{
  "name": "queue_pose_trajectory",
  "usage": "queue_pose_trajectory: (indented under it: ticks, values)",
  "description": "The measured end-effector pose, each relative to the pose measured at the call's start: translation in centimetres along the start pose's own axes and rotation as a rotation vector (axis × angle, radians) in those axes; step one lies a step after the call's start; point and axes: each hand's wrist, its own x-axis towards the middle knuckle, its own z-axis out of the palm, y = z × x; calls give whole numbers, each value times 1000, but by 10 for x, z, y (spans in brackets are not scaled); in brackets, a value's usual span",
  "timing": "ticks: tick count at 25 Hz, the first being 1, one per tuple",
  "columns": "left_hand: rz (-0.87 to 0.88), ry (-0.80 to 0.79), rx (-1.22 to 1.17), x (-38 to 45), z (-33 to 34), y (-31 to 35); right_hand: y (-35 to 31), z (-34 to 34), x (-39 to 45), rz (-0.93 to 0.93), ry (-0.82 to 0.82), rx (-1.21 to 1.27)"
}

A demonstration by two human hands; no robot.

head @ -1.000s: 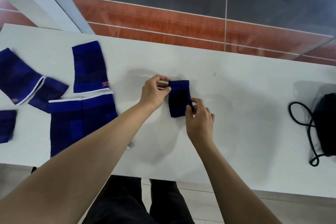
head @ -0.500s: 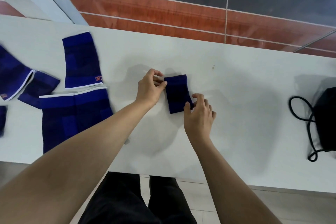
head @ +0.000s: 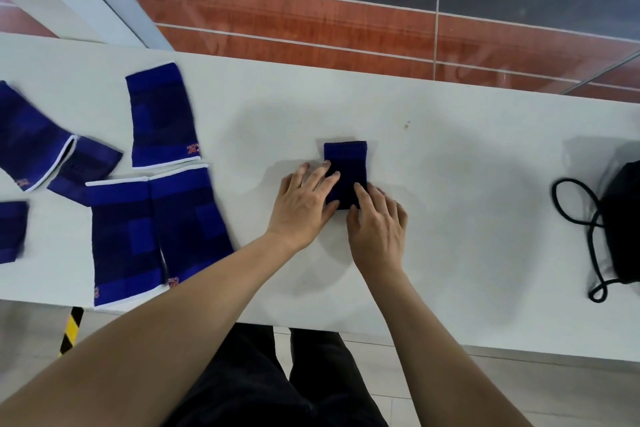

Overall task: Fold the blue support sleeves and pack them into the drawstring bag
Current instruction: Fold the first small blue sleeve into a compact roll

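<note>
A small folded blue sleeve [head: 347, 163] lies flat at the middle of the white table [head: 467, 218]. My left hand [head: 304, 204] rests on its left edge with the fingers spread and flat. From the near right corner, my right hand [head: 377, 222] presses down on it with the fingertips. Several unfolded blue support sleeves lie at the left: one upright [head: 162, 116], two long ones side by side [head: 156, 236], and smaller ones at the far left [head: 27, 146]. The black drawstring bag [head: 623, 222] sits at the right edge, its cord [head: 575, 215] looped on the table.
Beyond the table's far edge are a red-brown floor strip and dark glass. A white post slants at the top left. My dark trousers show below the near table edge, with a yellow-black striped mark at the lower left.
Both hands have gone from pinching the small sleeve's edges to lying flat on it. The sleeve now lies straighter on the table.
</note>
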Motion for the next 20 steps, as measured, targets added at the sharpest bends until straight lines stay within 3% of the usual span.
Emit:
queue_pose_trajectory:
  ticks: [9,20]
  values:
    - [98,51,-87,-26,-1,-1,8,-4,-11,-108,-18,-15]
    - [58,154,-72,-40,1,-17,4,3,-29,-228,12,21]
